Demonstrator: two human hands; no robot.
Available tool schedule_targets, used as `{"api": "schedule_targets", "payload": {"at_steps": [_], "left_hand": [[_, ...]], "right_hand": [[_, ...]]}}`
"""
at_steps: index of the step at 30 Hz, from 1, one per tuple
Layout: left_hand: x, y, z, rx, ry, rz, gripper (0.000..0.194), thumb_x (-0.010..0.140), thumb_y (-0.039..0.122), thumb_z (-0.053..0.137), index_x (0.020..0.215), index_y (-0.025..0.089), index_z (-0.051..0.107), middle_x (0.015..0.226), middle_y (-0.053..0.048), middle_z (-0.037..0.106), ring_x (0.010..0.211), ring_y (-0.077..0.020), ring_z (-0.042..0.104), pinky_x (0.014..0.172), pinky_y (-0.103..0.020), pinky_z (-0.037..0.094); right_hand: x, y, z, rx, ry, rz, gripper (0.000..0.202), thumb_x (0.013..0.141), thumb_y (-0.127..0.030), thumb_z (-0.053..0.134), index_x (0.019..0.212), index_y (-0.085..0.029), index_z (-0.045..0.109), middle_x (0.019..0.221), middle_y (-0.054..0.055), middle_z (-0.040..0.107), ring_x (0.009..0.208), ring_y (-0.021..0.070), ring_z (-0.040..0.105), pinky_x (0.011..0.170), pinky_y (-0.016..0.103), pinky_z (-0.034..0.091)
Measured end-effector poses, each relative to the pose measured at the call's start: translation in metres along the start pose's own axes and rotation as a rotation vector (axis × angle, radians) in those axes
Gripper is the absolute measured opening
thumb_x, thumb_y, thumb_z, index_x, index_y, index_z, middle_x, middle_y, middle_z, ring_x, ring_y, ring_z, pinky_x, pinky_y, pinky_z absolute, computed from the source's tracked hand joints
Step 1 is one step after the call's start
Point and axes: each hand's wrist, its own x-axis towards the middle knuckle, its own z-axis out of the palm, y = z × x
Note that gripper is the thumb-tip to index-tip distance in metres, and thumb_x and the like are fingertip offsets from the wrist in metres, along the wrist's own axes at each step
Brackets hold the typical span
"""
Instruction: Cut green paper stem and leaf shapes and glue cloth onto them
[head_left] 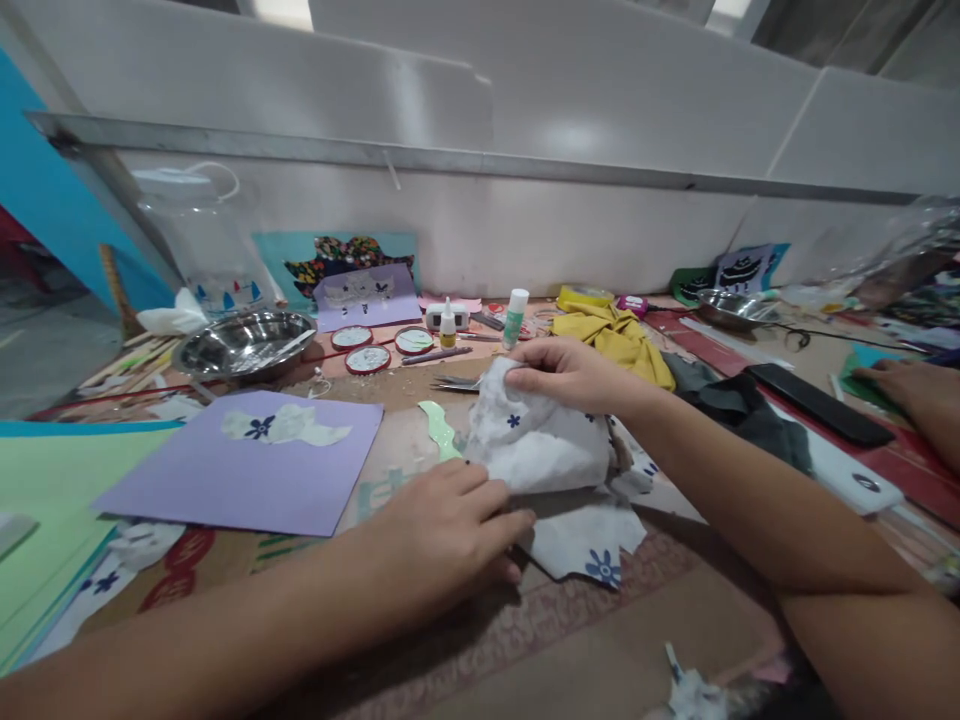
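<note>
My right hand (574,375) pinches the top of a crumpled white fabric (551,455) printed with dark blue flowers and lifts part of it. At the fabric's lower left edge my left hand (454,515) is closed, its fingers curled on the cloth; the fingertips are partly hidden. A light green paper cutout (438,430) with a wavy edge lies just beyond my left hand. Scissors (456,384) lie behind the fabric, partly covered by it. To the left, a purple card (300,500) carries a cut piece of the same floral cloth (289,425).
Behind stand a glue stick (514,318), a small glue bottle (448,328) and several round red-rimmed pieces (367,359). A metal bowl (244,345) is at left, yellow cloth (615,335) at right. A black phone (817,402) lies near another person's hand (919,395).
</note>
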Motion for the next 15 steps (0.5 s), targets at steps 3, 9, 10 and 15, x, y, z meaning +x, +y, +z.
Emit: {"api": "schedule_targets", "payload": {"at_steps": [3,9,10,15], "left_hand": [[0.005,0.004,0.013,0.008,-0.062,-0.012,0.006,0.096,0.025,0.064,0.094,0.020,0.066,0.089,-0.002,0.064,0.082,-0.0216,0.054,0.071,-0.035,0.039],[-0.001,0.012,0.000,0.058,-0.063,0.071,0.006,0.097,0.017,0.058,0.095,0.016,0.063,0.096,-0.004,0.066,0.088,-0.0208,0.055,0.084,-0.036,0.041],[-0.002,0.015,-0.005,0.094,-0.056,0.094,0.007,0.098,0.017,0.057,0.096,0.016,0.064,0.096,-0.004,0.067,0.089,-0.0212,0.056,0.087,-0.037,0.041],[-0.010,0.030,-0.014,0.298,0.000,0.218,0.021,0.103,0.015,0.046,0.100,0.014,0.067,0.106,-0.007,0.070,0.104,-0.0226,0.059,0.099,-0.038,0.039]], "right_hand": [[0.001,0.003,0.000,-0.042,0.023,0.013,0.034,0.090,-0.048,0.060,0.084,-0.015,0.066,0.073,0.001,0.056,0.066,0.0133,0.047,0.060,0.026,0.036],[0.005,0.016,0.000,-0.109,0.151,-0.014,0.032,0.090,-0.045,0.059,0.083,-0.015,0.068,0.071,0.001,0.056,0.065,0.0133,0.047,0.059,0.026,0.034],[0.007,0.019,0.000,-0.108,0.169,-0.028,0.031,0.090,-0.044,0.059,0.085,-0.015,0.069,0.073,0.002,0.058,0.067,0.0140,0.049,0.061,0.026,0.036],[0.026,0.026,0.004,-0.166,0.173,-0.047,0.028,0.087,-0.041,0.060,0.085,-0.015,0.070,0.078,0.003,0.063,0.072,0.0157,0.053,0.067,0.028,0.039]]}}
